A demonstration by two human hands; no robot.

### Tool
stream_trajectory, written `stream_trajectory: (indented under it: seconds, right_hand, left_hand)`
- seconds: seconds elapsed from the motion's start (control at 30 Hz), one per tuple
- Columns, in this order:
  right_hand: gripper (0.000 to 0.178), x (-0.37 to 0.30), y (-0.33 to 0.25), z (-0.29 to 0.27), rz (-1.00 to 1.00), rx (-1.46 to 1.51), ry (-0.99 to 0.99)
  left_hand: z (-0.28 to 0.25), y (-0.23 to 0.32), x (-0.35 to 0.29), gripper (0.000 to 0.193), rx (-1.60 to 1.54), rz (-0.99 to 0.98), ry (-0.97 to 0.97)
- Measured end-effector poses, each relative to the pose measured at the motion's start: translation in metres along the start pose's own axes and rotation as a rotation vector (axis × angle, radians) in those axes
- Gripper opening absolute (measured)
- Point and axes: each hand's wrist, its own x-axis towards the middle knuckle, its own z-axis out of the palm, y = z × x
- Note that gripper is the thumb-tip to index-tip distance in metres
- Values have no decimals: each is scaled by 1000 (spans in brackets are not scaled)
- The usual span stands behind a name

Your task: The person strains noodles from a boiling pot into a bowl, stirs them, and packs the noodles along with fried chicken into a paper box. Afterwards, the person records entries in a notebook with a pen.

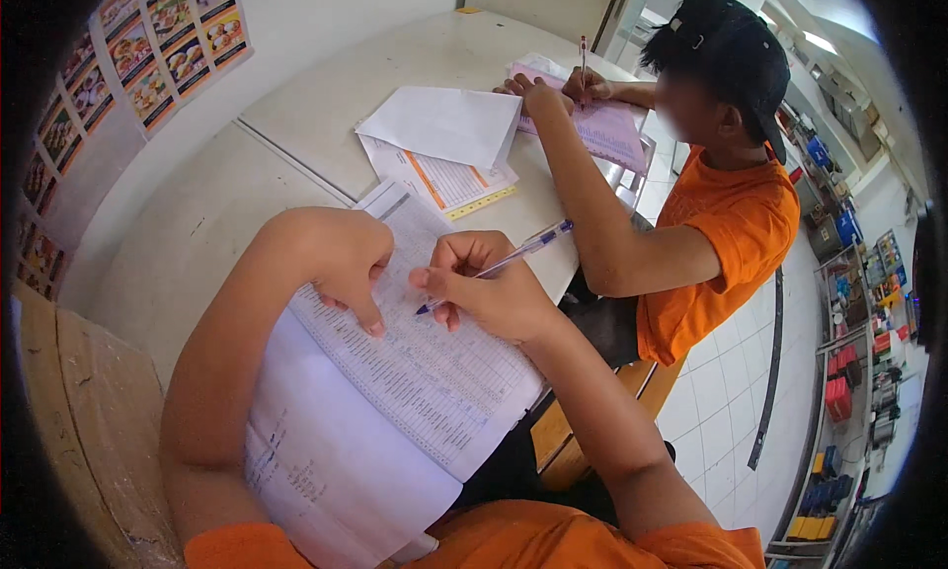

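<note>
A stack of printed forms with table rows lies before me, its lower sheet folded back with some handwriting on it. My right hand grips a clear ballpoint pen, whose blue tip points down at the rows. On the upper left of the same sheet rests my left hand, bent at the wrist. One of its digits stretches down to touch the paper, apart from the others, which curl inward and are partly hidden. It holds nothing that I can see.
Beyond my forms, a white sheet covers an orange-and-white form on the white table. At right, a person in orange writes on a pink sheet. A cardboard box stands at left; stocked shelves line the far right.
</note>
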Motion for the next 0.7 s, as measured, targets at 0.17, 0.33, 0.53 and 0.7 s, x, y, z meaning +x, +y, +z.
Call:
stream_trajectory:
  seconds: [0.17, 0.33, 0.53, 0.7]
  right_hand:
    - [30, -1, -7, 1, 82, 162, -1]
    - [22, -3, -2, 5, 16, 100, -43]
    - [20, 0, 7, 7, -142, 40, -114]
    - [22, -5, -15, 22, 49, -128, -138]
  left_hand:
    - [0, -1, -4, 45, -59, -13, -23]
    - [4, -2, 1, 43, -60, 16, -19]
    - [6, -6, 7, 41, -52, 38, -60]
    - [4, -3, -1, 42, -53, 26, -65]
